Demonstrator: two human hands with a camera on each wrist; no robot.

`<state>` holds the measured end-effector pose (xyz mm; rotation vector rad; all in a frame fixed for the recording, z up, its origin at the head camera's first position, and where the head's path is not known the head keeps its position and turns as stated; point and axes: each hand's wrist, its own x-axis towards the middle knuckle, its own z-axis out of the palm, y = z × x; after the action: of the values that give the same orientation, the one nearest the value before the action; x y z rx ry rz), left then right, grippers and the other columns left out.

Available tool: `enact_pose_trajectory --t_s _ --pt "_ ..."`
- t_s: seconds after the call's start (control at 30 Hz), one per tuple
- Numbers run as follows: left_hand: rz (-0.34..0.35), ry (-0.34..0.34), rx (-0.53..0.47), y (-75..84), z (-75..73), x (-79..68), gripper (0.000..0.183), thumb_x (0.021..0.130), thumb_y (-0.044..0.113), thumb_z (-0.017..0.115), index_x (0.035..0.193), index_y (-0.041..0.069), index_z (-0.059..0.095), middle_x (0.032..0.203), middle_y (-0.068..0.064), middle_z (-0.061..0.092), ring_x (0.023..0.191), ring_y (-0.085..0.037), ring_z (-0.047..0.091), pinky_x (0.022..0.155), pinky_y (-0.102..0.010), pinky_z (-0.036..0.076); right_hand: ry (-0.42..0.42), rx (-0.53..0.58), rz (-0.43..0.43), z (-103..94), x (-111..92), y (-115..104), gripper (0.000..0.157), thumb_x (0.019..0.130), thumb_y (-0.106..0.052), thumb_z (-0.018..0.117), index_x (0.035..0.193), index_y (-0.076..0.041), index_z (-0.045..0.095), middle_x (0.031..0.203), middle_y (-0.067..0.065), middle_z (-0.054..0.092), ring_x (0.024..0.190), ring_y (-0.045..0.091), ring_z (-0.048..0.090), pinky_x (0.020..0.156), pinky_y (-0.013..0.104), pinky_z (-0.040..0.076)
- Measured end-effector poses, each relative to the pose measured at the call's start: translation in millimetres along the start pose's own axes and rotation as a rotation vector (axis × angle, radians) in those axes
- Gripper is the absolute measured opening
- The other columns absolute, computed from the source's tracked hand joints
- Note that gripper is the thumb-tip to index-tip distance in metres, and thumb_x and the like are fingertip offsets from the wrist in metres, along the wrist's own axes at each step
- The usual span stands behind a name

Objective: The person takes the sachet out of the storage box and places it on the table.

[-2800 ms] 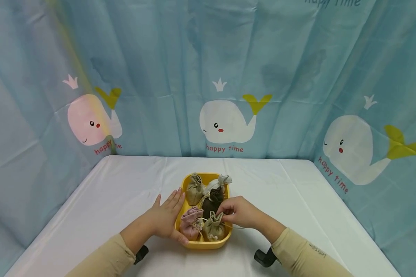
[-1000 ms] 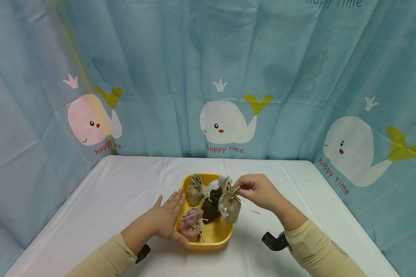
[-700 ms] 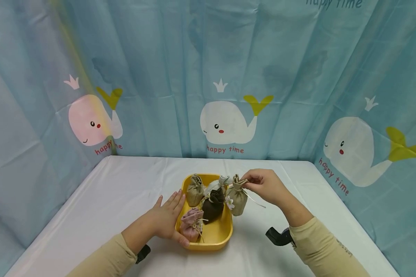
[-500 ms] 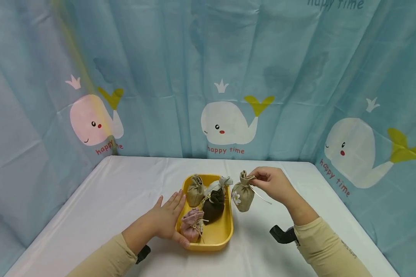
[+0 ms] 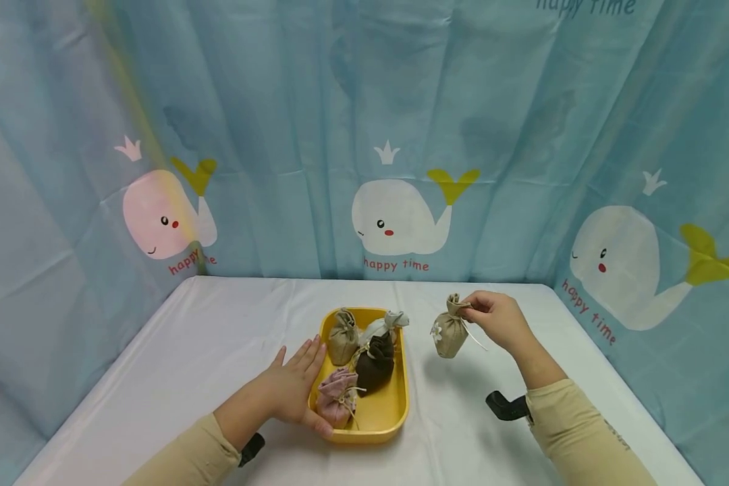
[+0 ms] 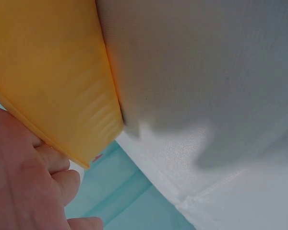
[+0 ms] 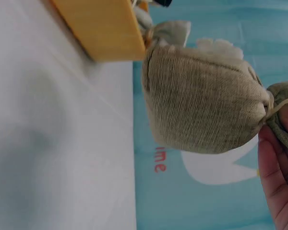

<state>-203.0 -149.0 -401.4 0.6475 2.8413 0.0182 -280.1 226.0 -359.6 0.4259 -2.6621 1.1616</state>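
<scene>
Beige left sleeve [image 5: 182,451]: reaching in from the lower left.
Left hand [image 5: 288,391]: resting against the left side of the yellow tray [image 5: 379,408], straight-fingered, with thumb at the near left corner; gripping nothing, well apart from the right hand [image 5: 498,320].
Pink pouch [image 5: 337,398]: sitting in the tray's near left, tied with cord.
Tan pouch [image 5: 343,337]: standing in the far left corner.
Dark brown pouch [image 5: 374,366]: lying right of the middle, in front of the white pouch [image 5: 373,329], with the latter's gathered top poking past the right rim.
Beige pouch [image 5: 449,334]: hanging tilted in the air over the white table [image 5: 455,432], right of the tray and clear of it; pinched at the gathered neck by the right hand's fingertips.
Just changed: lifted from the tray's near right corner, then carried over the rim.
Meaning for the work: judged as one pouch out, four remaining inside.
</scene>
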Motion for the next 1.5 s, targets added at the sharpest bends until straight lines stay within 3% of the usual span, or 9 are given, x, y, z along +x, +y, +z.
enact_pose_trajectory --t_s 0.37,0.7,1.03,1.5 --pt "-0.012 -0.013 -0.01 -0.3 0.5 0.3 0.139 0.045 0.091 0.046 0.147 0.005 0.007 0.153 -0.012 -0.002 0.14 -0.028 0.0 0.105 -0.061 0.005 0.007 -0.039 0.101 -1.8 -2.2 25.5 0.009 0.085 -0.018 0.065 0.085 -0.009 0.068 0.079 0.004 0.067 0.073 0.016 0.059 0.063 0.03 0.047" --pt "-0.003 -0.023 -0.009 1.3 0.2 1.0 0.139 0.045 0.091 0.045 0.147 0.005 0.007 0.153 -0.012 -0.002 0.139 -0.027 -0.001 0.105 -0.06 0.005 -0.004 -0.041 0.183 3.0 -3.4 34.0 0.009 0.086 -0.019 0.065 0.082 -0.01 0.068 0.081 0.003 0.068 0.072 0.016 0.06 0.061 0.03 0.047" --pt "-0.013 -0.021 0.002 -1.8 3.1 4.3 0.14 0.043 0.092 0.043 0.147 0.006 0.006 0.153 -0.012 -0.004 0.14 -0.027 -0.002 0.105 -0.059 0.003 0.014 -0.049 0.209 5.9 -4.9 38.4 0.011 0.084 -0.021 0.066 0.08 -0.01 0.067 0.081 0.003 0.069 0.07 0.015 0.062 0.06 0.031 0.048" --pt "-0.01 -0.016 0.008 -1.4 2.5 2.9 0.14 0.043 0.092 0.043 0.147 0.006 0.006 0.153 -0.012 -0.003 0.14 -0.027 -0.001 0.105 -0.06 0.005 -0.028 0.007 0.318 17.9 -10.0 43.4 0.012 0.085 -0.016 0.065 0.079 -0.006 0.065 0.079 0.004 0.066 0.069 0.015 0.059 0.06 0.031 0.047"
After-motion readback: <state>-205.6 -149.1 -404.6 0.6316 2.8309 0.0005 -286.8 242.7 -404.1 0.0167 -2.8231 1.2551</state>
